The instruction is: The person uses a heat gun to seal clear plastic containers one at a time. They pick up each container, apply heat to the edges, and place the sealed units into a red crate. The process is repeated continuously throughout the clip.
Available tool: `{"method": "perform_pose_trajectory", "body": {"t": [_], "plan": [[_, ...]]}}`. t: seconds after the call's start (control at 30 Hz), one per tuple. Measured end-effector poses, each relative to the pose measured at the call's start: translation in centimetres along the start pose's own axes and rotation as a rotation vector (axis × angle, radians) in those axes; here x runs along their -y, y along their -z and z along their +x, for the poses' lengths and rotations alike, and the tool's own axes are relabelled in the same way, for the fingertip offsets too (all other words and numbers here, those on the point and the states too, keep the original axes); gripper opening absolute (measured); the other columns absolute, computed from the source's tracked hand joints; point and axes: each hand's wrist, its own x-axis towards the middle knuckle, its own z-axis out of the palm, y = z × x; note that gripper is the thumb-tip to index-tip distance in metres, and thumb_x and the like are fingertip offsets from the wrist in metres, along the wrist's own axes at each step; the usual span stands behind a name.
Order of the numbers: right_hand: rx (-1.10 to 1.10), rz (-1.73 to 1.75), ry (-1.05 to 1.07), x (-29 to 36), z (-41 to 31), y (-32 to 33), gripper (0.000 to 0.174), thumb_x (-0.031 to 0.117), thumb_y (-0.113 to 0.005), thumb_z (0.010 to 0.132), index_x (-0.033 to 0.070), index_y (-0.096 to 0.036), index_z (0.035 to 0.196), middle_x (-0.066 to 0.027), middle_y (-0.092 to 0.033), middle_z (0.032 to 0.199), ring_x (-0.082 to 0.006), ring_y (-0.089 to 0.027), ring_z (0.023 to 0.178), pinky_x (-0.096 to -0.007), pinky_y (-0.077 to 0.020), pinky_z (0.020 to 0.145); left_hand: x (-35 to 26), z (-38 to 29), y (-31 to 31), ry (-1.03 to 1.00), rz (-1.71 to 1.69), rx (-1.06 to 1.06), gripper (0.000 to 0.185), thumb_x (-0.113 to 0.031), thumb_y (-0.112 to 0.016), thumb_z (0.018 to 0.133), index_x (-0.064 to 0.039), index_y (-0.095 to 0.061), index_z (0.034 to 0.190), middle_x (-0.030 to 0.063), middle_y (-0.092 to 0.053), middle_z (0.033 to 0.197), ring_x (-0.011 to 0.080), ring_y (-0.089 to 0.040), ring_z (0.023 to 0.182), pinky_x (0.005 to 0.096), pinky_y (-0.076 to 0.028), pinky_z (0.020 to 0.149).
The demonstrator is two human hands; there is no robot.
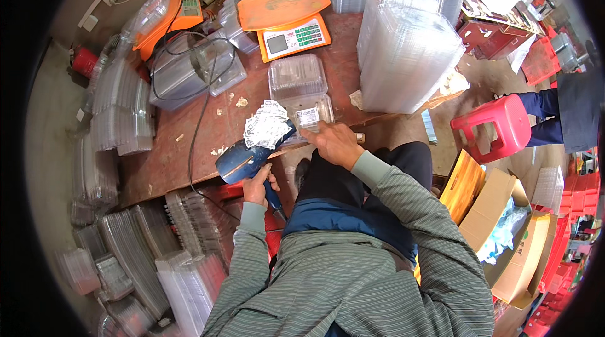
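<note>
My left hand (pixel 259 187) grips the handle of a blue hair dryer (pixel 242 162), its cord running off to the left. A thick clump of peeled paper labels (pixel 267 125) clings to the dryer's barrel. In front of me a clear plastic clamshell container (pixel 298 77) lies open at the table edge. A white printed label (pixel 307 117) is on its nearer half. My right hand (pixel 334 144) is at that half, index finger by the label. The end of a wooden handle (pixel 360 138) sticks out from the right hand; the rest of that tool is hidden.
Scraps of paper lie on the red table (pixel 184 152). An orange scale (pixel 293 34) stands at the back, tall stacks of clear containers (pixel 406 58) right of it. More stacks (pixel 118 105) line the left. Rightward are a pink stool (pixel 505 119), a person's legs and cardboard boxes (pixel 491 204).
</note>
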Motion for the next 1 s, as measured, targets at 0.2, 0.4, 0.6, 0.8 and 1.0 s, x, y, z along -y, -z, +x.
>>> {"method": "perform_pose_trajectory", "body": {"t": [0.2,0.4,0.6,0.8,1.0], "plan": [[-0.057,-0.023,-0.031,0.5,-0.3,-1.1,0.044,0.01,-0.058,0.083,0.018,-0.067,0.125,-0.0188,-0.063,0.09,-0.0347,-0.068,0.075,-0.0445,-0.0543,0.063,0.3,0.2,0.2,-0.016,0.0,0.022,0.011,-0.01,-0.068,0.089,-0.002,-0.061,0.091,0.0073,-0.057,0.064,0.0185,-0.054,0.046,0.0337,-0.048,0.043],[-0.055,-0.033,-0.179,0.6,-0.1,-1.8,0.05,0.012,-0.059,0.082,0.016,-0.06,0.132,-0.0207,-0.062,0.092,-0.0359,-0.067,0.076,-0.0445,-0.0546,0.067,0.5,0.3,0.3,-0.045,0.017,0.03,0.013,-0.011,-0.066,0.092,0.001,-0.062,0.096,0.0074,-0.057,0.064,0.0186,-0.054,0.047,0.0336,-0.049,0.043],[-0.134,0.215,-0.402,0.0,0.1,-1.3,0.034,0.017,-0.058,0.09,0.007,-0.062,0.122,-0.0198,-0.061,0.094,-0.0414,-0.065,0.078,-0.0502,-0.0527,0.071,0.9,0.6,0.7,-0.012,-0.009,0.027,0.01,-0.009,-0.067,0.091,-0.002,-0.061,0.095,0.0071,-0.057,0.064,0.0185,-0.054,0.046,0.0329,-0.049,0.042],[-0.098,0.218,-0.291,-0.2,4.0,-2.0,0.017,0.013,-0.062,0.087,0.002,-0.06,0.099,-0.0218,-0.06,0.099,-0.0424,-0.063,0.091,-0.0516,-0.0512,0.076,1.0,0.8,0.7,-0.015,0.001,0.025,0.012,-0.009,-0.068,0.09,-0.002,-0.06,0.095,0.0074,-0.058,0.065,0.0191,-0.054,0.046,0.0338,-0.048,0.043],[-0.03,0.181,-0.266,0.3,6.3,-3.5,0.016,0.008,-0.061,0.083,0.0,-0.062,0.097,-0.0254,-0.061,0.105,-0.0427,-0.064,0.097,-0.0498,-0.0516,0.083,0.9,0.5,0.7,0.004,-0.012,0.014,0.012,-0.009,-0.068,0.09,-0.001,-0.061,0.096,0.0078,-0.058,0.065,0.019,-0.054,0.047,0.0336,-0.048,0.043]]}}
